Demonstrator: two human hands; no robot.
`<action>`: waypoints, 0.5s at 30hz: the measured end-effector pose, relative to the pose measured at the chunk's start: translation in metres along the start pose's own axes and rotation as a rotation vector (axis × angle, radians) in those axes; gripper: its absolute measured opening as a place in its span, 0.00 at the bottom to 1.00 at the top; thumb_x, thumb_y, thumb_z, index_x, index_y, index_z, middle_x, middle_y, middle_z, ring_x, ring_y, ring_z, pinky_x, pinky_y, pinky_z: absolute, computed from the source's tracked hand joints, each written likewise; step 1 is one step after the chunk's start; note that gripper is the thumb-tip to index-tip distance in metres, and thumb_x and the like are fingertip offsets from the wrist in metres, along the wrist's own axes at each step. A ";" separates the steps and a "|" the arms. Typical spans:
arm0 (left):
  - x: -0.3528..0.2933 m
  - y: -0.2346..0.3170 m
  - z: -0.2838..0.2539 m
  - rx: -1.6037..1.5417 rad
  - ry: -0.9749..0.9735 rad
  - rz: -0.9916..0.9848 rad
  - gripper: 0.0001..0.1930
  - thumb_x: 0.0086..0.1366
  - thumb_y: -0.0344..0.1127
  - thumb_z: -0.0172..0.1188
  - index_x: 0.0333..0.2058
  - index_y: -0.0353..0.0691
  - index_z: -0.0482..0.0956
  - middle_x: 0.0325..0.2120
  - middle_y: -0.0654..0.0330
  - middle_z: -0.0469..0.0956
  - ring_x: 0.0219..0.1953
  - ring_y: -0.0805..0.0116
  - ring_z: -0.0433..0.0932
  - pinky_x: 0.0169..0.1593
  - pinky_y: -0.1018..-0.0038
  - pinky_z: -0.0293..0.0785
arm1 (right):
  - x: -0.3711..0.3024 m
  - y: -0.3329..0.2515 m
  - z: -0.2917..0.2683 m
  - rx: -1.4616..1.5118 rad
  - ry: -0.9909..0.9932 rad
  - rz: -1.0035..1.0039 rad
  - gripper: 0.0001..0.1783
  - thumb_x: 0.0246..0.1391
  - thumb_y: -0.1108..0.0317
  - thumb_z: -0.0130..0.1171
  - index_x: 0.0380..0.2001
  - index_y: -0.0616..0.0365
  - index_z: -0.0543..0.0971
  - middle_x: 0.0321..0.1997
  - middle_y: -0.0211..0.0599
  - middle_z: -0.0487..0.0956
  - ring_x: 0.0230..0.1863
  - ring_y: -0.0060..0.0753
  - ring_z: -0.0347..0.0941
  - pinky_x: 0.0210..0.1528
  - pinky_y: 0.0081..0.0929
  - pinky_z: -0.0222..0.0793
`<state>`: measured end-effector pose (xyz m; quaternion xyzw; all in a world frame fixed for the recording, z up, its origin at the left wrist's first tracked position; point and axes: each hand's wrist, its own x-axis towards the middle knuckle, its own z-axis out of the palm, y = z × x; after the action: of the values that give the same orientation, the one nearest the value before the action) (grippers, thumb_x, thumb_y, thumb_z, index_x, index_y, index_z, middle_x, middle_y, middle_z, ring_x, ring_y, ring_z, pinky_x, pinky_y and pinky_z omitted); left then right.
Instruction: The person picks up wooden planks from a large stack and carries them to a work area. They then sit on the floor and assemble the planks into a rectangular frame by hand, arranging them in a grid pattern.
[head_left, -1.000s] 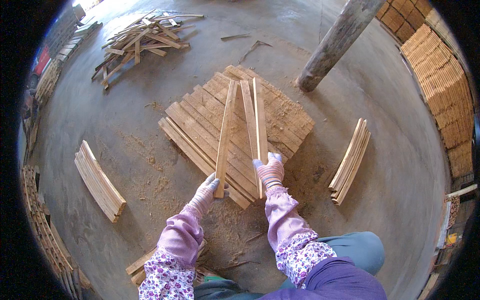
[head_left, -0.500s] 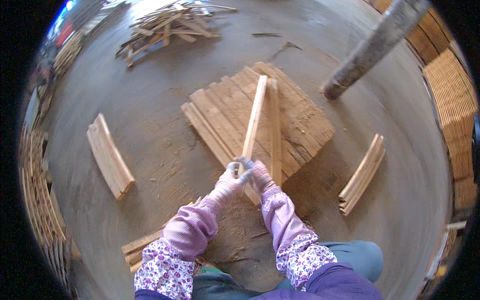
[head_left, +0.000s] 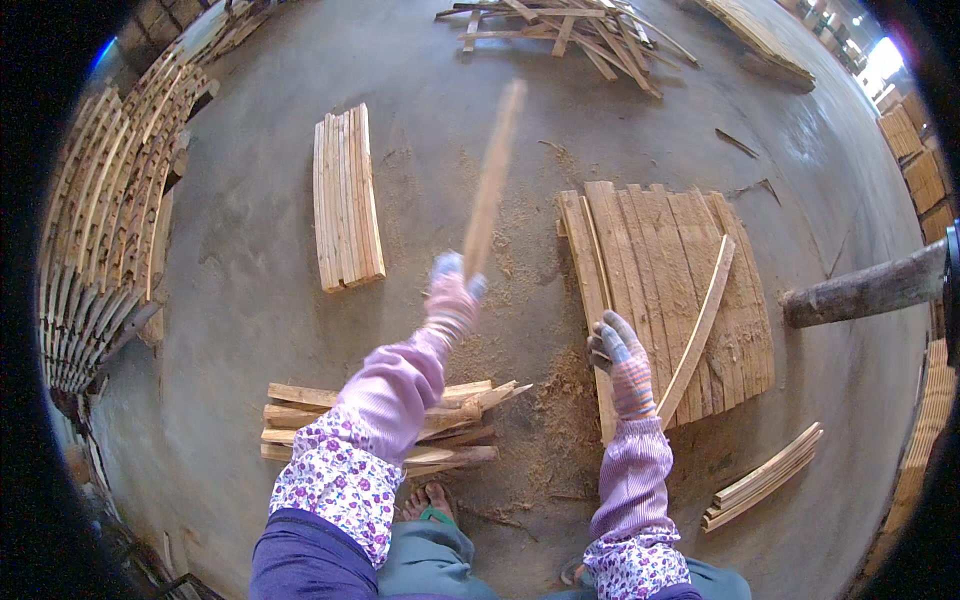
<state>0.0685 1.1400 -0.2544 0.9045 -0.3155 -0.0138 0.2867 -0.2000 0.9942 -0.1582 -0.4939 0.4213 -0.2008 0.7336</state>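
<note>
My left hand, in a striped work glove, is closed around the lower end of a wooden strip. The strip points up and away over the floor, smeared by motion. My right hand, gloved too, holds nothing. Its fingers are stretched out and slightly bent over the left edge of a low stack of planks dusted with sawdust. Another wooden strip lies slantwise across that stack, just right of the hand.
A neat bundle of strips lies at the left, and a loose pile by my feet. A small bundle sits at the right near a leaning post. Scrap wood is heaped far off; racked strips line the left.
Both hands were together on the strip over the planks. Now the left carries it leftward, while the right has let go and moved apart. The view has turned left.
</note>
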 end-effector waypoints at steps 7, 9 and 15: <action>0.092 -0.061 -0.005 0.422 0.141 -0.522 0.29 0.63 0.52 0.60 0.58 0.43 0.70 0.67 0.54 0.57 0.71 0.52 0.51 0.69 0.43 0.48 | -0.009 0.027 -0.059 0.043 0.240 -0.025 0.19 0.63 0.66 0.59 0.56 0.59 0.75 0.43 0.28 0.82 0.37 0.19 0.78 0.40 0.19 0.74; 0.107 -0.073 -0.008 0.468 0.044 -0.621 0.29 0.65 0.53 0.57 0.61 0.45 0.69 0.69 0.54 0.53 0.72 0.52 0.47 0.71 0.43 0.44 | -0.006 0.034 -0.081 -0.006 0.287 -0.075 0.16 0.63 0.70 0.56 0.54 0.56 0.76 0.42 0.30 0.82 0.37 0.21 0.79 0.39 0.21 0.76; 0.115 -0.074 0.005 0.569 -0.154 -0.698 0.31 0.74 0.44 0.41 0.72 0.66 0.44 0.74 0.54 0.41 0.75 0.54 0.39 0.71 0.42 0.38 | -0.004 0.033 -0.169 -0.685 0.625 -0.290 0.20 0.59 0.69 0.61 0.53 0.66 0.76 0.45 0.40 0.81 0.46 0.32 0.76 0.51 0.26 0.73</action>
<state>0.2007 1.1181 -0.2797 0.9958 -0.0036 -0.0897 -0.0193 -0.3442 0.9169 -0.2126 -0.6765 0.5903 -0.2896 0.3317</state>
